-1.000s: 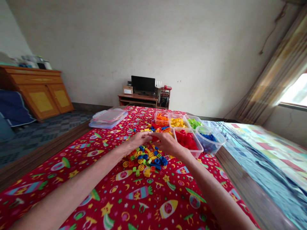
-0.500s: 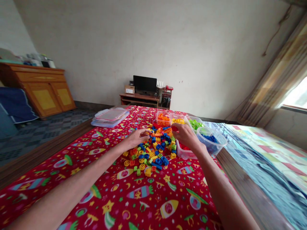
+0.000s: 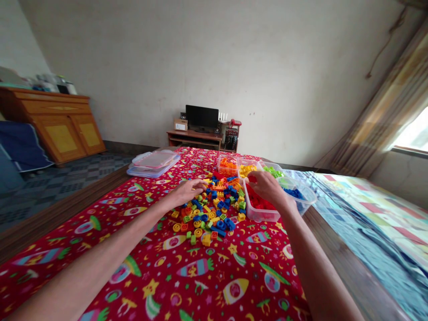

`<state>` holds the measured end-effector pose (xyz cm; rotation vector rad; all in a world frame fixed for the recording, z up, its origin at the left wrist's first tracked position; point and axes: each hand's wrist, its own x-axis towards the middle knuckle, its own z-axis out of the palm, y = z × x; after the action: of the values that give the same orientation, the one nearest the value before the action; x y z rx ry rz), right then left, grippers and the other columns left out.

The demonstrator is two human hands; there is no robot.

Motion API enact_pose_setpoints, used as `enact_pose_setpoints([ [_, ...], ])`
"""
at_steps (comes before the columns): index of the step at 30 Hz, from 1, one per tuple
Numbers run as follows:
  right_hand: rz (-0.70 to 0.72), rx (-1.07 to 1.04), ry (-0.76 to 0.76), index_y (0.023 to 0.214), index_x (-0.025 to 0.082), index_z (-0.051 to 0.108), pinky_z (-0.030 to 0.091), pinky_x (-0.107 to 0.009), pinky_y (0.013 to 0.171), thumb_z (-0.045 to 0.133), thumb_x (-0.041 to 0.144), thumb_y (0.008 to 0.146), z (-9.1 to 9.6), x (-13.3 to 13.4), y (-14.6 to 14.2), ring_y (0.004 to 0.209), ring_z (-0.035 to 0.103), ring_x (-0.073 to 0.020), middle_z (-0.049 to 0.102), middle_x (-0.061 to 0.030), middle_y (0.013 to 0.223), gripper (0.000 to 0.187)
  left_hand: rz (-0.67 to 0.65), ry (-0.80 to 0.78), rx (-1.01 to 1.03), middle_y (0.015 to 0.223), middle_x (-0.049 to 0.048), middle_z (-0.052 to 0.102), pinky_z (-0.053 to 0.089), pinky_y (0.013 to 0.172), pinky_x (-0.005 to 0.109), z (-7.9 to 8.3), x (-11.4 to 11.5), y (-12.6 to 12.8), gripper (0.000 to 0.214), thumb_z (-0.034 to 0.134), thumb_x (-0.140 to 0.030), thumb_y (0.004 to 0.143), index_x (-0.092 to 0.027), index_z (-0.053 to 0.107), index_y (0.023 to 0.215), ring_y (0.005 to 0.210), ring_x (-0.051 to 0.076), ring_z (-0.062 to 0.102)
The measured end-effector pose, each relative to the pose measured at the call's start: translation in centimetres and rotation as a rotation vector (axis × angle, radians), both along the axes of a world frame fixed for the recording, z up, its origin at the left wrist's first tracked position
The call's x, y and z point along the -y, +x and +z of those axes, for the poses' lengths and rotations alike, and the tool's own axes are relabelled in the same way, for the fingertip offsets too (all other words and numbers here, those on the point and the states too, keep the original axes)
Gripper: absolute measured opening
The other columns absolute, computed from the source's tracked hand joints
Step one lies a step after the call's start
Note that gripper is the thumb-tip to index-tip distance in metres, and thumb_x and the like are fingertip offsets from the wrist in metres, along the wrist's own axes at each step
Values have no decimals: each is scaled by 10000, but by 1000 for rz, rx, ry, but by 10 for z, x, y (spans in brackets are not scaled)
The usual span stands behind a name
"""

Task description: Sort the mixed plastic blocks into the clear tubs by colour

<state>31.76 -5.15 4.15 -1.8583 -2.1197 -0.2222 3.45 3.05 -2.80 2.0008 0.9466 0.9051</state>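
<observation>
A mixed pile of toy building bricks (image 3: pixel 214 216) in yellow, blue, orange, green and red lies mid-table. My left hand (image 3: pixel 187 192) is at the pile's left edge, thumb and fingers apart, with yellow bricks close to the fingertips. Above the clear box of red bricks (image 3: pixel 259 204), my right hand (image 3: pixel 267 185) is closed with a red brick (image 3: pixel 252 179) at its fingertips. Part of that box is hidden under this hand.
Behind stand clear boxes of orange bricks (image 3: pixel 228 166), yellow bricks (image 3: pixel 247 170) and green bricks (image 3: pixel 272 171). A round tub (image 3: pixel 309 198) of blue bricks is at the right. Stacked lids (image 3: pixel 154 161) lie at the left on the red patterned cloth (image 3: pixel 197 285).
My right hand has moved right, from the pile's edge to over the red-brick box, carrying the red brick. My left hand has drawn slightly left.
</observation>
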Motion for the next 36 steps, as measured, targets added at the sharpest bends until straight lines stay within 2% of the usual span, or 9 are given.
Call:
enact_pose_setpoints([
  [3, -45, 25, -82, 1067, 170, 662, 392, -247, 709, 478, 202, 848, 1, 1, 11, 900, 601, -189, 676, -109, 1028, 288, -6, 9, -64, 990, 101, 704, 498, 847, 383, 6, -1, -3, 519, 639, -556, 667, -149, 637, 989, 936, 269, 649],
  [6, -66, 31, -45, 1136, 170, 631, 403, -257, 754, 471, 214, 862, 2, 5, 8, 960, 585, -198, 659, -116, 1080, 320, -24, 31, -160, 1048, 106, 693, 503, 842, 366, 11, 1, -5, 499, 602, -524, 704, -149, 634, 1033, 955, 266, 643],
  [8, -49, 45, -11, 1123, 164, 634, 400, -257, 727, 433, 211, 886, 5, 9, -3, 905, 593, -189, 672, -116, 1029, 314, -29, 79, -259, 1088, 105, 683, 492, 860, 352, 11, 1, -7, 455, 577, -468, 746, -156, 634, 1073, 986, 263, 633],
  [13, 105, 108, -37, 977, 156, 670, 343, -245, 589, 399, 161, 881, 2, 17, -44, 678, 563, -140, 680, -88, 829, 287, -14, 283, -587, 1169, 88, 651, 424, 958, 340, 4, -4, -19, 362, 576, -303, 772, -203, 654, 1111, 1070, 244, 585],
  [17, 231, 120, -78, 894, 159, 671, 267, -246, 512, 415, 147, 860, -11, 16, -65, 580, 508, -111, 656, -65, 749, 258, 1, 318, -716, 1138, 76, 659, 450, 916, 306, 7, -9, -31, 362, 570, -244, 754, -206, 664, 1101, 1027, 224, 596],
  [20, 261, 152, -119, 862, 145, 674, 261, -245, 515, 408, 139, 867, -16, 16, -72, 557, 484, -100, 648, -67, 733, 266, -22, 283, -758, 1045, 69, 687, 467, 866, 284, 17, -5, -35, 318, 551, -205, 739, -187, 690, 1024, 957, 213, 619],
  [24, 260, 197, -154, 822, 123, 679, 307, -241, 569, 419, 102, 854, -14, 20, -76, 588, 491, -102, 652, -81, 735, 263, -78, 240, -778, 903, 34, 704, 478, 772, 240, 24, 5, -31, 235, 535, -150, 729, -186, 703, 889, 835, 179, 639],
  [30, 306, 248, -309, 826, 118, 684, 345, -226, 547, 445, 114, 844, -16, 21, -77, 592, 544, -109, 668, -88, 759, 239, -184, 310, -816, 1012, 48, 679, 458, 852, 240, 25, 20, -15, 268, 610, -137, 719, -196, 696, 967, 950, 182, 619],
  [36, 297, 313, -239, 1012, 152, 662, 458, -268, 672, 390, 198, 913, -37, 22, -90, 839, 653, -202, 688, -132, 929, 293, -230, 318, -830, 978, 49, 676, 468, 780, 237, 29, 44, 6, 228, 673, -212, 719, -192, 694, 945, 910, 199, 627],
])
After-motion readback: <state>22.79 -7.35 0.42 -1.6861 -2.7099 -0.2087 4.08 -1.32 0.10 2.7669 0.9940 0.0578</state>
